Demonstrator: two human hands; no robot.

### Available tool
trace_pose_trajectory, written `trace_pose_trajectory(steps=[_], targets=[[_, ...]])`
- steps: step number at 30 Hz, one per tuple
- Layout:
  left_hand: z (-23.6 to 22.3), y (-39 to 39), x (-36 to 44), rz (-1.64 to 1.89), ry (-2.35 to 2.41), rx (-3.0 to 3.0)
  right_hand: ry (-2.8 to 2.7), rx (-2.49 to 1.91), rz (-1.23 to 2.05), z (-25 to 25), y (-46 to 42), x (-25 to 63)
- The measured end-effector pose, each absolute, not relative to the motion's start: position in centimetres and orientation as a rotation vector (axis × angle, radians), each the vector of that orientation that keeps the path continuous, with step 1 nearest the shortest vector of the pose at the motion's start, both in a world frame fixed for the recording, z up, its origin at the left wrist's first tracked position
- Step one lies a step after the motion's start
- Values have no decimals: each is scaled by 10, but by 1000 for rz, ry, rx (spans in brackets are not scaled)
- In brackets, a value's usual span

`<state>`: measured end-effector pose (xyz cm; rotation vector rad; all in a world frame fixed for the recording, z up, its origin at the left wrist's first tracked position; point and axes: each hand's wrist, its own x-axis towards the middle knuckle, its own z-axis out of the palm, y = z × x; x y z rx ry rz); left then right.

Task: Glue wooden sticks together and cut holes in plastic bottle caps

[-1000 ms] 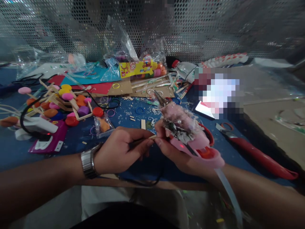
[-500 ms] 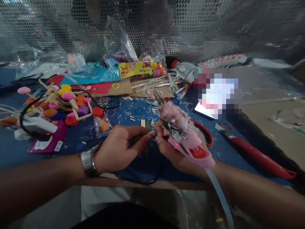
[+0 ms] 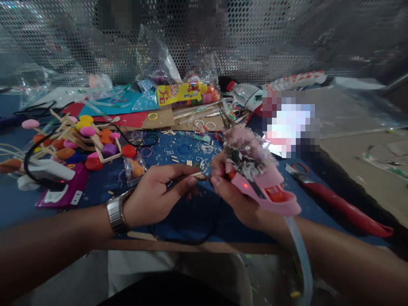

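Observation:
My left hand (image 3: 157,191), with a metal watch on the wrist, pinches a thin wooden stick (image 3: 195,174) between thumb and fingers. Its tip points right, toward my other hand. My right hand (image 3: 237,197) grips a pink glue gun (image 3: 261,180) crusted with fluff and dried glue. A small red light glows on its side and a clear glue stick pokes out of its back end. The thumb and fingers of that hand almost meet the end of the wooden stick. Both hands hover over a blue mat (image 3: 178,212) near the table's front edge.
A structure of wooden sticks and coloured caps (image 3: 86,138) lies at the left, beside a white device on a purple pack (image 3: 54,178). Red-handled scissors (image 3: 338,204) lie at the right. Plastic bags, cardboard, rubber bands and wood shavings litter the back. A black cable (image 3: 191,238) loops below my hands.
The glue gun has tilted, so its nozzle no longer sticks up toward the back. My left hand has raised the stick slightly toward my right hand.

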<state>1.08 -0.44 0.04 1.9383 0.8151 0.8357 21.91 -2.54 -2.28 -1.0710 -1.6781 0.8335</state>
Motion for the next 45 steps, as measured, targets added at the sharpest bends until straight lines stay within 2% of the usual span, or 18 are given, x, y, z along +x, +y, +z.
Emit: trace_pose_trajectory(steps=[7, 18, 45], targets=[[2, -6, 10, 806, 795, 1887, -1767, -978, 781, -14, -26, 217], [4, -9, 11, 723, 770, 1865, -1687, -858, 976, -10, -27, 211], [1, -6, 11, 857, 751, 2141, -1961, -1024, 605, -2, -32, 221]])
